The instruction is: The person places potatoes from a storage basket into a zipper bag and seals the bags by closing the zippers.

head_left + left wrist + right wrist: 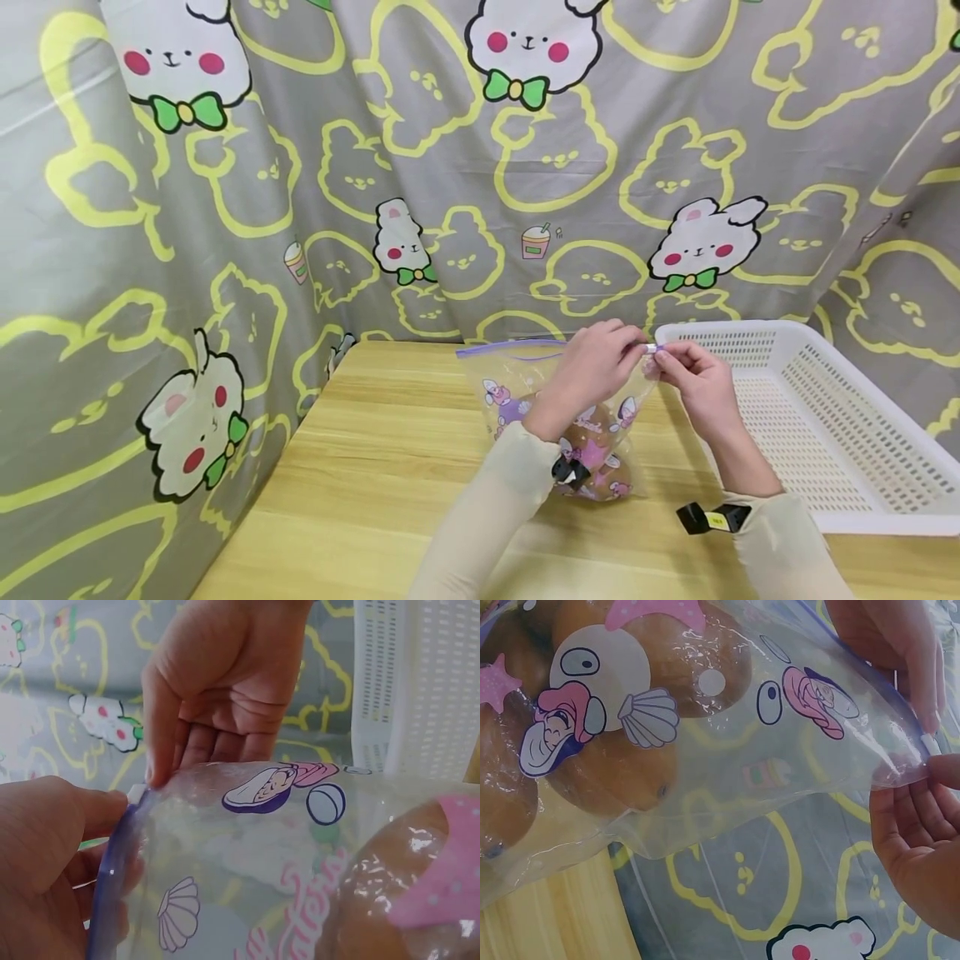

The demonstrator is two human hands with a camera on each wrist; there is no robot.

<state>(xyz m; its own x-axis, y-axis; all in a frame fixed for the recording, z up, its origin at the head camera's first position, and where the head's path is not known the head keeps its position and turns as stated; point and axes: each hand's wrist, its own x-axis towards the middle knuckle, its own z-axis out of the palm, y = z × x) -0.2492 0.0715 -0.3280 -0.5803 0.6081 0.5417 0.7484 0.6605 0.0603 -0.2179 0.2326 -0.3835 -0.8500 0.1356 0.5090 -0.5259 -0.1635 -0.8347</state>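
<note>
A clear zip bag point(600, 417) printed with shells and pink starfish stands on the table, with several round brown fruits point(607, 780) inside. Its purple zip strip point(517, 348) runs along the top, and a small white slider point(136, 793) sits close to the right-hand corner. My left hand point(596, 367) pinches the strip at the slider, its other fingers behind the bag's edge. At that corner, my right hand point(705, 387) pinches the film between thumb and fingers, as the right wrist view shows. The two hands' fingertips are almost together.
A white perforated plastic basket point(873, 523) stands on the right of the wooden table point(352, 467), just beyond my right hand. A grey patterned curtain point(450, 167) hangs behind the table and along its left side.
</note>
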